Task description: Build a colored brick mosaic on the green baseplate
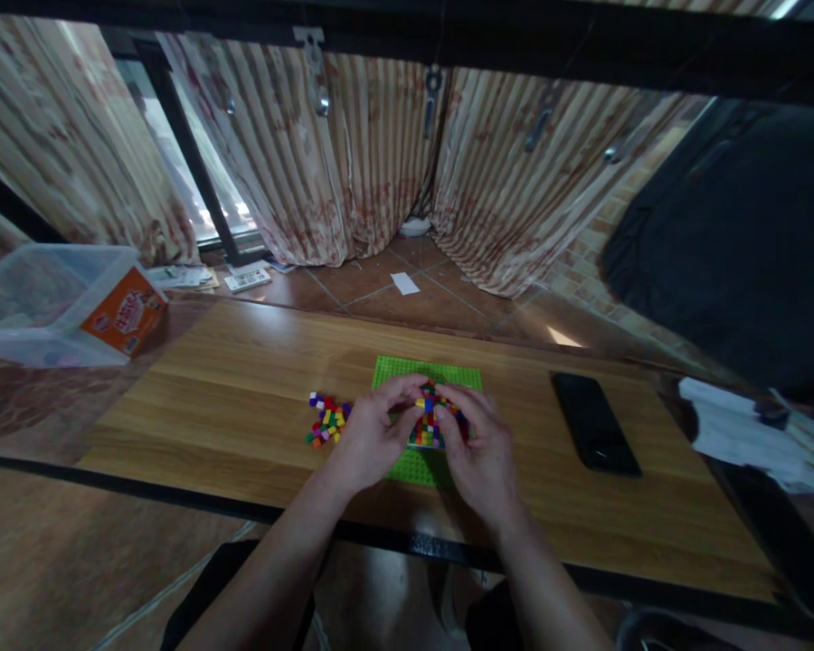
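Observation:
Small multicoloured cubes (pixel 426 434) form a packed block over a bright green studded baseplate (pixel 413 468) on the wooden table. From the left, my left hand (pixel 370 434) curls round the block, its thumb and forefinger at the upper cubes. My right hand (pixel 483 443) closes in from the other side, thumb and fingertips on the same cubes. Between the two thumbs, yellow, blue and red cubes show. The fingers partly cover the block, so its full shape is hidden. A loose pile of coloured cubes (pixel 326 419) lies just left of my left hand.
A black phone (pixel 595 423) lies on the right of the wooden table (pixel 244 398). Beyond the left end stands a clear plastic bin (pixel 47 339) with an orange label. White papers (pixel 752 429) lie beyond the right end. Striped curtains (pixel 380 154) hang behind.

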Tool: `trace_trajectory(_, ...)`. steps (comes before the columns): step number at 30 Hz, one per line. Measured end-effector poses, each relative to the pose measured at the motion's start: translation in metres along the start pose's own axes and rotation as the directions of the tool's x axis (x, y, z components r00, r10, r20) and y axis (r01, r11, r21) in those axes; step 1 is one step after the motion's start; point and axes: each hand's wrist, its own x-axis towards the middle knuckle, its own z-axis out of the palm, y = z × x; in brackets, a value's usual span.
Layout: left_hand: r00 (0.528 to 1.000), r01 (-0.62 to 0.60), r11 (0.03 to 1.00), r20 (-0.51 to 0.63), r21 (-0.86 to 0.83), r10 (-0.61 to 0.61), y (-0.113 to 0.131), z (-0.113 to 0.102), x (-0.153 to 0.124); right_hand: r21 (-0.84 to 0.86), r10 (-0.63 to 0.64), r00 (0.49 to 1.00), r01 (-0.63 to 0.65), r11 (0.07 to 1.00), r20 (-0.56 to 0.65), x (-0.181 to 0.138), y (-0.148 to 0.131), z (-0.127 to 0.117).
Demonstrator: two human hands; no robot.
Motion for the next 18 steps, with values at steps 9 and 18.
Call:
trace_trajectory(9,0.993,-0.071,0.994,-0.09,0.082,0.078,0.0,0.006,-0.001,0.125,0.042,0.998,-0.047,0.991,0.039,-0.002,-0.005,0.005)
trace_trajectory(18,0.986,-0.059,0.995,-0.153,0.081,0.071,0.0,0.013,-0.003,0.051,0.068,0.997,-0.066,0.997,-0.037,-0.003,-0.007,0.011)
